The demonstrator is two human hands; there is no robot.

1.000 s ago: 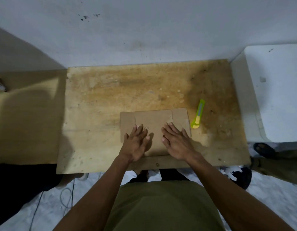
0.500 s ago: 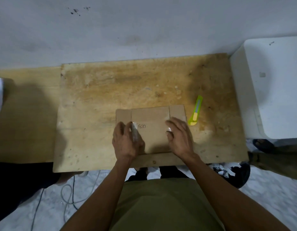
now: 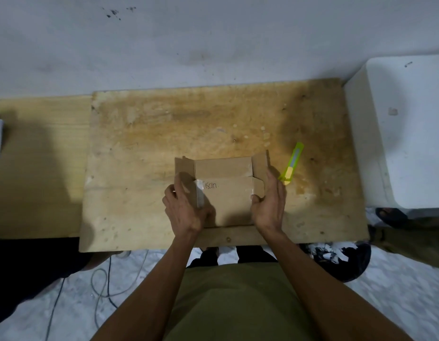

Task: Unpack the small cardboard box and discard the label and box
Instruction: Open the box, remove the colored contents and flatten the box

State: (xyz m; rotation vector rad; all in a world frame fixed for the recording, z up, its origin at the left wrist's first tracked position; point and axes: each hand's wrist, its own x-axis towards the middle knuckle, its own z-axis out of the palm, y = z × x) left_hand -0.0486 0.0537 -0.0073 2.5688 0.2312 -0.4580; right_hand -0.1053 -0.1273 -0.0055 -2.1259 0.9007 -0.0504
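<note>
The small cardboard box (image 3: 223, 193) sits on the near middle of the wooden tabletop (image 3: 144, 148), and from where I stand it looks like the opening step: the top flaps are being worked apart, with the far flap already tipped back and the side flaps standing up at left and right. Nothing has come out of it that I can see.

The left hand (image 3: 186, 207) is laid over the box's near-left corner, thumb up against the left flap, fingers curled around a strip of clear tape (image 3: 200, 195) at the flap's edge; its grip looks pressed onto the cardboard, though whether it actually pinches the tape I cannot tell. The right hand (image 3: 270, 203) cups the right side, fingers wrapped on the near-right corner, thumb along the raised right flap, a loose clasp on the box.

Next, I'd judge, the near flap must be folded toward the person so the inside is reachable. The green utility knife (image 3: 293, 163) lies just right of the box, untouched.
</note>
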